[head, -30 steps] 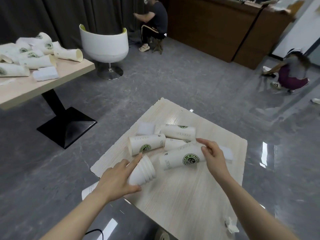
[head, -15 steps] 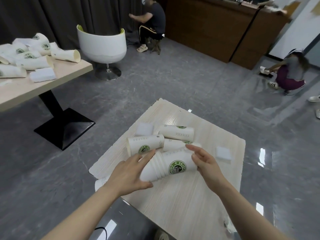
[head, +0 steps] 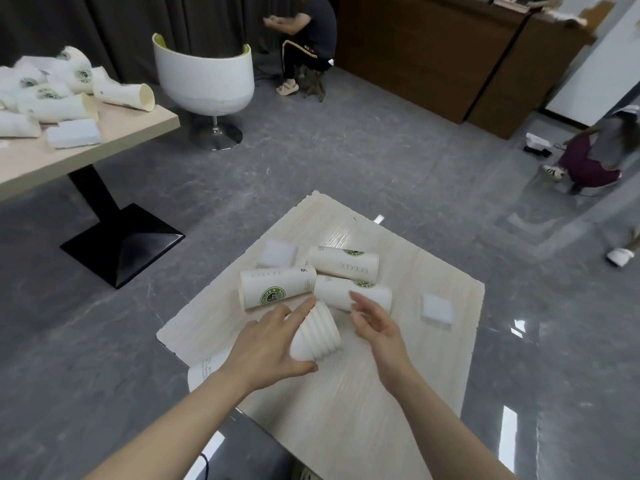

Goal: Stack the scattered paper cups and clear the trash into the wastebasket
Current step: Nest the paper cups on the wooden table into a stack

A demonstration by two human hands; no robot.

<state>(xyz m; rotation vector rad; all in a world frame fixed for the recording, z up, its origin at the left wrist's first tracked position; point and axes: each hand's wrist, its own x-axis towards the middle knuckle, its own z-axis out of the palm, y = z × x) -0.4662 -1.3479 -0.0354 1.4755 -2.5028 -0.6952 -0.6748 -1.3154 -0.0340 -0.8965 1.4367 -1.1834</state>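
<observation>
Since the previous frame, the right hand has released the logo cup, now nested into the cup stack. Left hand grips the stack over the table; right hand hovers beside it, fingers loosely spread, empty. Three loose cups lie just beyond.

Legible markings: few.

1. Paper cup, lying on its side just beyond the left grip: round green emblem with ring lettering, too blurred to read; a row of small grey characters near its rim, unreadable.
2. Farthest cup, beyond the right grip: partial green emblem and a grey character row, unreadable.
3. Cups on the far desk: green emblems, unreadable.
</observation>
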